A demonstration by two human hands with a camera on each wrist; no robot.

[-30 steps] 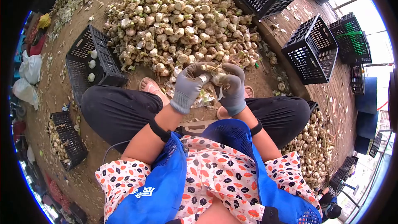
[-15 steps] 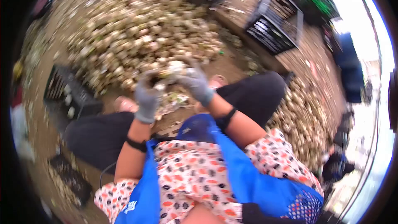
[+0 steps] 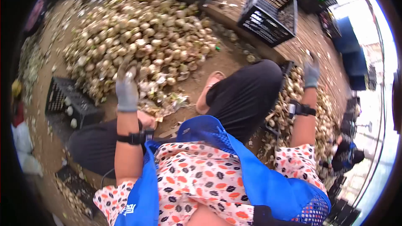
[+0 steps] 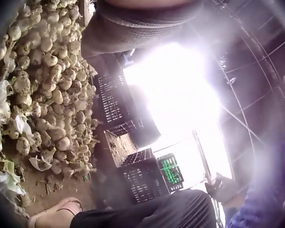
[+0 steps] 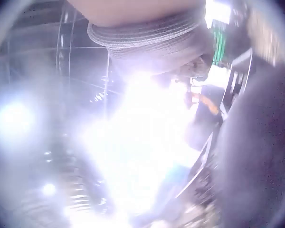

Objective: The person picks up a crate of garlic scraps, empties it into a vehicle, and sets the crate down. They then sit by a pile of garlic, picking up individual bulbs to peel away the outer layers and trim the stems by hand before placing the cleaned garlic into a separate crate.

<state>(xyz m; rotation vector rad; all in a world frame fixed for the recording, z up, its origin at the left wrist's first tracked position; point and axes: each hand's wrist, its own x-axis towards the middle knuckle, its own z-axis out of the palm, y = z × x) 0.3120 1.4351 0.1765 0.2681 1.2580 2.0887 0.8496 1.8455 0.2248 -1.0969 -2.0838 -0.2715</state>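
My gloved left hand (image 3: 127, 86) reaches to the near edge of a large heap of garlic bulbs (image 3: 142, 37) in the head view. Its dirty fingers overlap the bulbs, and I cannot tell whether they hold one. Out to the right, my gloved right hand (image 3: 311, 73) is stretched over a second garlic pile (image 3: 324, 117), its fingers extended and apart. A pale spot shows by those fingertips. In the left wrist view the left glove (image 4: 133, 35) fills the top, its fingertips hidden; glare washes out much below the right glove (image 5: 156, 47).
A black crate (image 3: 75, 104) with several white bulbs stands left of my bent leg. Peelings (image 3: 167, 102) litter the ground between my feet. Beyond a low ledge (image 3: 238, 29) stand more black crates (image 3: 270, 14). Another person (image 3: 347, 155) is at the far right.
Both hands worked together at a bulb before; now they are apart. The right hand has swung out over the right pile, the left moved forward to the heap. The head view has shifted right.
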